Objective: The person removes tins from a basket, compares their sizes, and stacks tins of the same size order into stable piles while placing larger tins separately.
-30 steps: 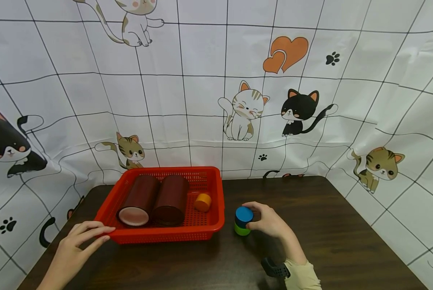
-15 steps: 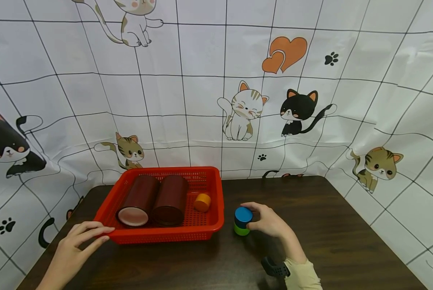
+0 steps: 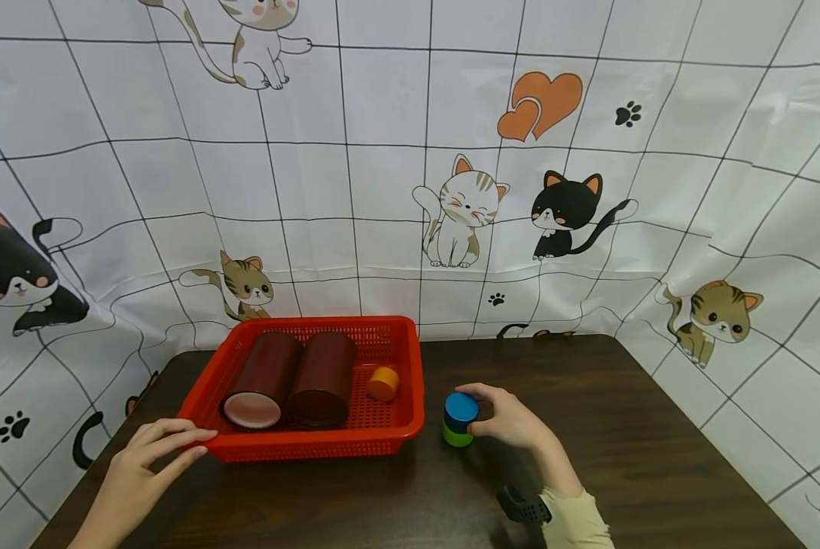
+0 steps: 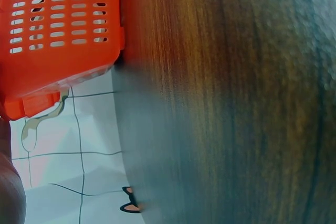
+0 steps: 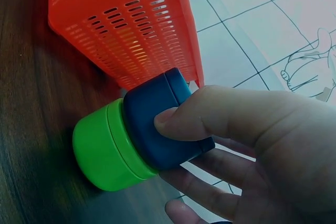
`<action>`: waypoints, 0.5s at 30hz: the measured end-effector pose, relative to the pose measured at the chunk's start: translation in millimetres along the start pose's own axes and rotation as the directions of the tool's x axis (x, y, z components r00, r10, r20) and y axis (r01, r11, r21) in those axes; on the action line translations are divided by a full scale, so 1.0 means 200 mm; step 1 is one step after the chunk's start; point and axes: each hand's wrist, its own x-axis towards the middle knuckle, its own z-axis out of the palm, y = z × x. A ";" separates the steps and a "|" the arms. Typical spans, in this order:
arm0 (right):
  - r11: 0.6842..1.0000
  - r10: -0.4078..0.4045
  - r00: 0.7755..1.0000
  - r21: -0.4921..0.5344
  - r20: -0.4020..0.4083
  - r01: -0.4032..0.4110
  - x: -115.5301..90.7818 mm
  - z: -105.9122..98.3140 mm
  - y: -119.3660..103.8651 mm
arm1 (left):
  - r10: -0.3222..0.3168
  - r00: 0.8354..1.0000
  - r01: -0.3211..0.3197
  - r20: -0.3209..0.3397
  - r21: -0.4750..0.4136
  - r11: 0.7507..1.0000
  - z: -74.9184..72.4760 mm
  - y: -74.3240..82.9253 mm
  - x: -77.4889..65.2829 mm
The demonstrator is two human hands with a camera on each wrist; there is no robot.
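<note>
In the right wrist view my right hand (image 5: 231, 124) grips a small dark blue round container (image 5: 155, 121) between thumb and fingers. It sits directly on a green round container (image 5: 107, 148) of similar shape, and the two look stacked upright on the table in the head view. My left hand (image 3: 139, 473) lies at the front left corner of a red plastic basket (image 3: 314, 448), its fairly straight fingers touching the rim. Inside the basket, two dark brown cylinders (image 3: 262, 374) lie side by side, with a small orange round container (image 3: 383, 383) to their right.
The dark wooden table (image 3: 623, 457) extends to the right of the stack and in front of the basket. A white cloth (image 3: 355, 191) printed with cats and grid lines hangs behind and around the table.
</note>
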 end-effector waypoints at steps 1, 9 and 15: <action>1.000 -0.001 1.000 0.003 0.000 0.001 0.00 0.00 0.00 | -0.001 1.000 0.001 0.000 0.000 1.000 0.00 0.00 0.00; 1.000 0.002 1.000 0.011 -0.001 -0.002 -0.01 0.00 0.01 | 0.028 1.000 -0.027 -0.008 0.007 1.000 0.00 0.00 0.01; 1.000 -0.012 1.000 0.026 0.001 0.012 0.00 0.00 0.00 | 0.029 1.000 -0.029 -0.007 0.004 1.000 0.00 0.00 0.00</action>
